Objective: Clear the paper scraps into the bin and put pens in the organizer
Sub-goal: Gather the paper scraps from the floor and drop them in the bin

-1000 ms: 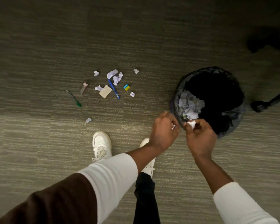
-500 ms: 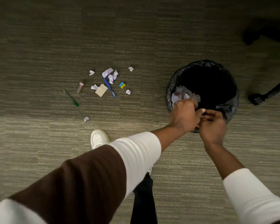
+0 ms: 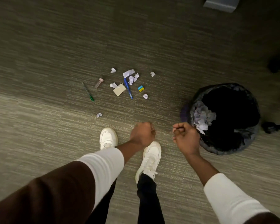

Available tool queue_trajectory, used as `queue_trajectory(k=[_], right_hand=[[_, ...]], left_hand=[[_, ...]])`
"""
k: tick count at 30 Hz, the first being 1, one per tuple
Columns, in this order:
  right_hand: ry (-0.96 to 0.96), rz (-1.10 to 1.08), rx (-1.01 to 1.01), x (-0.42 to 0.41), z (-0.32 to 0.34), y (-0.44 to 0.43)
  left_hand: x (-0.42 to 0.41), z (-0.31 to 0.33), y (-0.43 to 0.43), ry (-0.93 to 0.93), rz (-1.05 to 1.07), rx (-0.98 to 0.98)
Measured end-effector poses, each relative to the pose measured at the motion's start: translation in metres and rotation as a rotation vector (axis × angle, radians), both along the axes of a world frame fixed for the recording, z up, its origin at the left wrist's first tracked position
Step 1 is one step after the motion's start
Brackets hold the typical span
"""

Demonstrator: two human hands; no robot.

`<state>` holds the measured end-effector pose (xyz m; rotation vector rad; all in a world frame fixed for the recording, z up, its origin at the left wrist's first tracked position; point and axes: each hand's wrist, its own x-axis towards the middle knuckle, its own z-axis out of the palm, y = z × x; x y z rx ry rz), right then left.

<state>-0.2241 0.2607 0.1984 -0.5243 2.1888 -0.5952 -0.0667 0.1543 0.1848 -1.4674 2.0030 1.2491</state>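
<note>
Head cam looks down at carpet. Left hand (image 3: 142, 134) hangs over the floor just above the person's white shoes (image 3: 149, 157), fingers curled into a loose fist; nothing seen in it. Right hand (image 3: 185, 137) sits right of it, beside the bin's near-left rim, fingers curled in w/ thumb tucked against them; can't tell if it holds anything.

Bin (image 3: 247, 143), black liner, stands at right; crumpled paper (image 3: 202, 116) piled inside vs. its left wall.

Further away, centre: paper scraps (image 3: 132, 77) scattered in a loose group, one stray scrap (image 3: 99, 114) nearer the shoes. Blue pen (image 3: 128, 88) lies among the scraps, touching a tan card (image 3: 119, 90). Green pen (image 3: 88, 91) lies apart at left, small pink-capped tube (image 3: 99, 82) near it. Blue-yellow block (image 3: 141, 88) right of the blue pen. Organizer not visible.
</note>
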Motion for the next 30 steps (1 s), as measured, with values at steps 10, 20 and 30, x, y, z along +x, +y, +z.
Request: queue_trajectory(k=[10,20,30], right_hand=[[0.033,0.227,0.165,0.05,-0.013,-0.092],[0.132,0.565,0.28,0.077,-0.089,-0.189],[0.431,0.977,0.43,0.057,-0.221,-0.235]], left_hand=[[0.102,-0.037,-0.085,-0.163,0.003,0.101],[0.177,-0.103,-0.159,-0.332,0.041,0.023],[0.204,-0.247,-0.147,-0.469,0.166,-0.13]])
